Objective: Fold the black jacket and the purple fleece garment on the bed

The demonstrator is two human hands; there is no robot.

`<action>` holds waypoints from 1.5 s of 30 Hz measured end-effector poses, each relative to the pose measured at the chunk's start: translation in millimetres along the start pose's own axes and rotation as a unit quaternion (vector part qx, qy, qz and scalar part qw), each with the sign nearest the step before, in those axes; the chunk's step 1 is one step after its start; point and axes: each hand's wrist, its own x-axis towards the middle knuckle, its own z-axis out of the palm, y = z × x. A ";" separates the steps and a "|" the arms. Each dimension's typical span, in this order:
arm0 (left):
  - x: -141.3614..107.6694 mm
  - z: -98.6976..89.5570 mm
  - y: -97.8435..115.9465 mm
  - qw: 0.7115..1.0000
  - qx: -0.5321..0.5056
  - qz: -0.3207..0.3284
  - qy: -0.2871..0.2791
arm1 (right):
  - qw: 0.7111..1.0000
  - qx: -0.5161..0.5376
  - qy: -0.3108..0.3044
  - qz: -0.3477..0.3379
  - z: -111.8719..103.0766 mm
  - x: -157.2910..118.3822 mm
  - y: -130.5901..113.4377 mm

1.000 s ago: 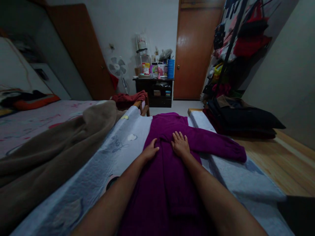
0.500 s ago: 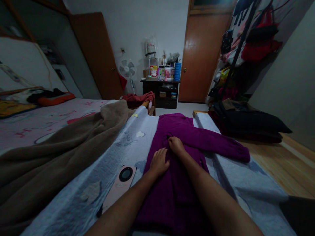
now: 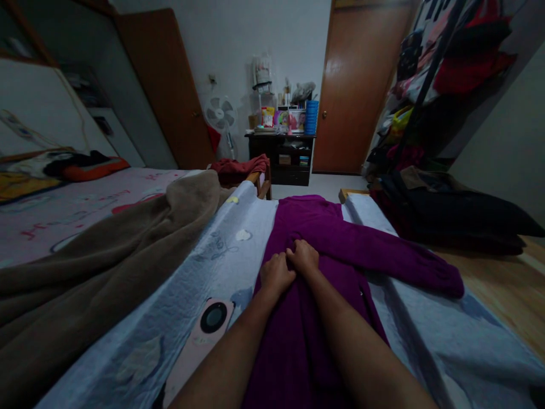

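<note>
A purple jacket (image 3: 323, 238) lies spread on the pale patterned bed sheet (image 3: 225, 244), one sleeve stretched out to the right. My left hand (image 3: 277, 274) rests on its middle with curled fingers, gripping the cloth. Right beside it, touching or nearly so, my right hand (image 3: 305, 257) is closed on the same fabric; the fingertips of both hands are hidden. The second sleeve does not show on the left side. A pink phone (image 3: 202, 341) with a round black camera ring lies on the sheet left of my left forearm.
A brown blanket (image 3: 140, 244) covers the left of the bed. Dark folded clothes (image 3: 451, 210) are stacked on a wooden surface (image 3: 489, 267) at right. Farther off stand a black cabinet (image 3: 279, 173), a white fan (image 3: 221, 113) and a wooden door (image 3: 353, 108).
My left hand has gone from fingers laid out to curled, and moved up beside the right hand. My right hand has shifted slightly down the jacket. The view has tilted a little.
</note>
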 end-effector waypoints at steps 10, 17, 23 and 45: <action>-4.4 8.9 -10.6 0.990 -0.108 0.087 0.029 | 0.990 0.136 0.023 0.023 5.0 13.5 16.7; -3.9 8.4 -10.9 0.988 -0.101 0.110 0.034 | 0.980 0.179 0.092 -0.004 16.2 17.3 21.4; -1.1 11.8 -11.4 0.984 -0.143 0.099 0.040 | 0.970 0.218 0.104 -0.039 21.9 21.7 23.8; -0.2 10.0 -15.2 0.990 -0.084 0.101 0.051 | 0.979 0.173 0.071 -0.085 22.5 30.5 35.2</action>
